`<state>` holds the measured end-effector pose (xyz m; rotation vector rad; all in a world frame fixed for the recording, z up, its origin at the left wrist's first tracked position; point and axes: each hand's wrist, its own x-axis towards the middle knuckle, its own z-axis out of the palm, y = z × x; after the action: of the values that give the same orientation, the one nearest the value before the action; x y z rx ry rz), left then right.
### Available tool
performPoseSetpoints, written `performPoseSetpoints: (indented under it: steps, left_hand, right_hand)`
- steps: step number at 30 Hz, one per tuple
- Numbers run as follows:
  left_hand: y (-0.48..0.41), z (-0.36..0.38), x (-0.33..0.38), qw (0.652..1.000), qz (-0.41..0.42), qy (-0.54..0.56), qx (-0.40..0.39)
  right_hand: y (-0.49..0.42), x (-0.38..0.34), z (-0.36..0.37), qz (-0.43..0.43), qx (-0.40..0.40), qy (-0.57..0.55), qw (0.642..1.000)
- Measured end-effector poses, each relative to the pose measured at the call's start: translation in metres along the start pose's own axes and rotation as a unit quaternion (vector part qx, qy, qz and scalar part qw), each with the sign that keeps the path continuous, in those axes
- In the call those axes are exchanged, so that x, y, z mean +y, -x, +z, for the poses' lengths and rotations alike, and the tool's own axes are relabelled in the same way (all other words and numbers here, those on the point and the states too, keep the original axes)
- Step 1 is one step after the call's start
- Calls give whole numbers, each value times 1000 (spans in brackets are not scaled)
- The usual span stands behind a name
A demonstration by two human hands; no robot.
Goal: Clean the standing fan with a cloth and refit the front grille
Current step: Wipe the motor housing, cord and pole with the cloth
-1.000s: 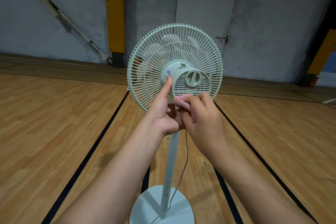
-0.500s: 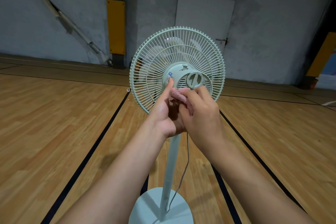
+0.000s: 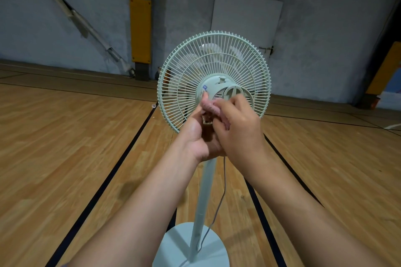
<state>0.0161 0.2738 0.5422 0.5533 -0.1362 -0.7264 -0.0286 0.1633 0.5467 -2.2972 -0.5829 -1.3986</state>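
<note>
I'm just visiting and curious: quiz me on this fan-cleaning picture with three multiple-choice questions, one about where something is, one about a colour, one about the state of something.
1. Where is the pink cloth?
A. on the floor
B. between both hands at the motor housing behind the fan's grille
C. draped over the round base

2. What colour is the padded panel on the wall pillar?
A. yellow
B. red
C. green

3. What is the right hand doing?
A. hanging idle
B. resting flat on the floor
C. fingers curled, its grip on the cloth

Answers: 1 B, the cloth shows between the left hand and the right hand, up at the housing. 2 A, the panel is plainly yellow. 3 C, its fingers curl round the pink fabric.
</note>
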Motion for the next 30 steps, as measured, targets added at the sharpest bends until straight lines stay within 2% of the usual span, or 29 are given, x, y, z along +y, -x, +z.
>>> performPoseSetpoints:
  steps: [2,5,7,11,13,16,22,26,30]
  left_hand:
    - [0,-2,1,1000,14,-14,11]
    - [-1,-3,0,999,18,-23,19]
    - [-4,-4,-2,999,10,-36,9]
    - [-6,-5,-5,998,12,-55,4]
    - [-6,-3,-8,998,13,-52,12]
    - [-5,-2,-6,999,6,-29,14]
    - [-2,-6,-1,999,10,-27,-19]
    - [-5,-8,-2,1000,-16,-17,-17]
    - [-7,-5,-7,999,9,-35,9]
  right_hand:
    - [11,2,-1,12,-54,-3,998]
    - [15,8,-9,28,-75,7,997]
    - [12,9,-17,34,-52,14,998]
    - [-9,3,-25,12,57,-10,998]
    - [-19,0,-22,-5,73,-19,997]
    - [-20,-4,-13,-10,52,-11,999]
    - [12,5,-8,-22,-52,-25,998]
    - [27,19,-13,-10,-66,-1,998]
    - [39,41,-23,-22,-60,34,997]
